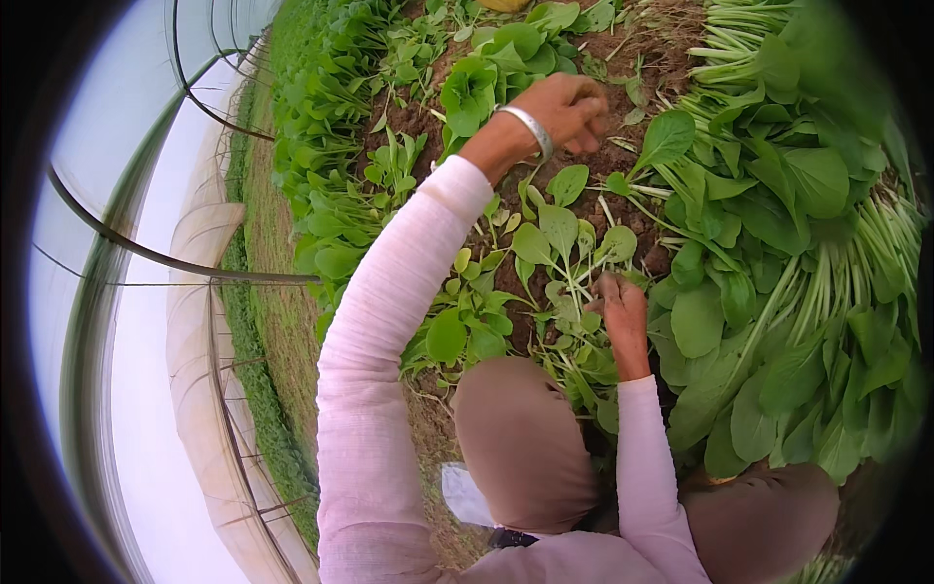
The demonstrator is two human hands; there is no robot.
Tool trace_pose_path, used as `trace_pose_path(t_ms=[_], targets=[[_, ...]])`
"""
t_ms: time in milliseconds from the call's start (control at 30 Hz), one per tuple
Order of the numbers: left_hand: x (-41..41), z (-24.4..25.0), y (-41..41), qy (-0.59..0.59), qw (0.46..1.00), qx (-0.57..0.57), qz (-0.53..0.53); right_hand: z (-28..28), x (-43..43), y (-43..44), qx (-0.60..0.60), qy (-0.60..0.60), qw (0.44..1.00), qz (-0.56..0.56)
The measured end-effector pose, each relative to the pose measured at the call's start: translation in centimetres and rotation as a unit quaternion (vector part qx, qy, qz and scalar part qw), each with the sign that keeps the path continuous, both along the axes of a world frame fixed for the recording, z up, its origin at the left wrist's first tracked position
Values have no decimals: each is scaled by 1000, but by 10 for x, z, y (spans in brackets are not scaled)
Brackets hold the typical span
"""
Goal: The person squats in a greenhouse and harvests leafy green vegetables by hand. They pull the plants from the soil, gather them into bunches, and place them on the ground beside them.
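Observation:
My left hand (573, 113), with a silver bangle at the wrist, hangs over the soil near the top middle. Its fingers are curled and slightly blurred; I cannot tell whether anything is between them. Lower down, my right hand (619, 296) pinches the stems of a small leafy green plant (560, 230), whose leaves spread up and to the left. To the right of this hand lies a large heap of pulled leafy greens (781, 328) with long pale stems. Other leafy greens (467, 102) stand to the left of my left hand.
A dense row of greens (321, 146) runs along the left, beside a grassy strip (270, 328) and the plastic greenhouse wall (190, 328). My brown-covered knees are at the bottom, with a whitish sheet (463, 493) beside one. Something yellow (505, 4) shows at the top edge.

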State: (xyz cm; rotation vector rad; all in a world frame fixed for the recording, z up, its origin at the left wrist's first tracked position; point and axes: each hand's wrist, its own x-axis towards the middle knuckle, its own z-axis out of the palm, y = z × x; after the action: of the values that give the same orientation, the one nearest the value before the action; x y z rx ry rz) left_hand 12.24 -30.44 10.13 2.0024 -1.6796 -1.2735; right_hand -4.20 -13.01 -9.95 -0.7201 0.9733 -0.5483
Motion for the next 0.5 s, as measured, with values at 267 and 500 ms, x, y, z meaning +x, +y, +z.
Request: trace_pose_path(t_ms=[267,500], targets=[[180,-128,262,-391,893,208,-80,4,18,21,-131,79,988,35],[182,-165,297,-279,894,318,151,3,25,27,-103,102,985,88]])
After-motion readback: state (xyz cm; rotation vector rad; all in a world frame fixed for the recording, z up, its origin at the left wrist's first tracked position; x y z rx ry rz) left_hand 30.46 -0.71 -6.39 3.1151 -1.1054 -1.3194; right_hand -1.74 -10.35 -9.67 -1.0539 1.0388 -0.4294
